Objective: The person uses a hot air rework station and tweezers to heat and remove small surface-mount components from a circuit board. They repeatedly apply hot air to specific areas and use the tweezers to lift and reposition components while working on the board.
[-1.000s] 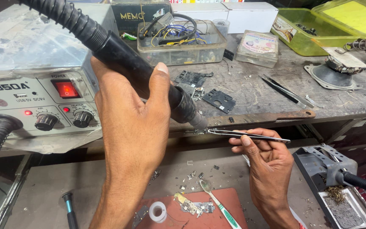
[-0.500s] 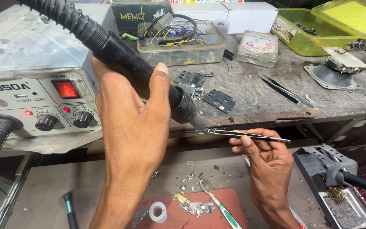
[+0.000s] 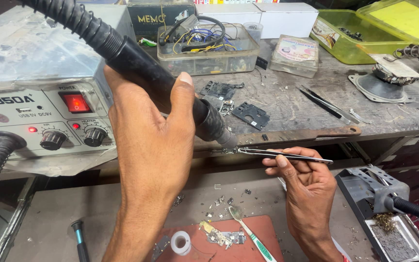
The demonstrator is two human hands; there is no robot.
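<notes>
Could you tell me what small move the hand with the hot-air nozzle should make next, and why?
Probably a slight steadying hover, keeping the nozzle just above the small part. The left hand grips the black handle with its tip angled down, very close to the part pinched in the tweezers that the right hand holds level. Whether nozzle and part touch cannot be told.

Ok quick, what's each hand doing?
Left hand: closed around the black hot-air wand.
Right hand: pinching the metal tweezers.

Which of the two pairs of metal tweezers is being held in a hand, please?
The silver tweezers in the right hand, at the hot-air nozzle; the other pair lies on the bench.
</notes>
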